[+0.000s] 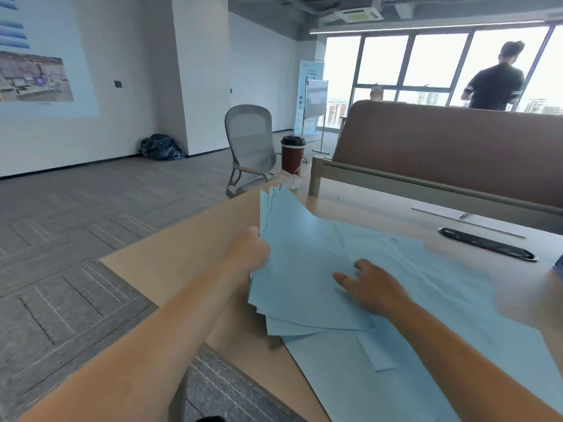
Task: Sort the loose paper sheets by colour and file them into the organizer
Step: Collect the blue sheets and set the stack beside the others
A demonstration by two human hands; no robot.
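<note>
A fanned stack of light blue paper sheets (298,263) is raised over the wooden table (189,251). My left hand (248,251) grips the stack at its left edge, fingers hidden under the paper. My right hand (368,284) rests on top of the blue sheets with its fingers spread. More blue sheets (426,345) lie flat and overlapping on the table under my right forearm. No organizer is in view.
A dark red paper cup (293,156) with a black lid stands at the table's far corner. A brown divider panel (451,153) runs along the back. A black cable slot (487,244) and a white sheet with a pen (466,215) lie at the right. A grey chair (251,147) stands beyond.
</note>
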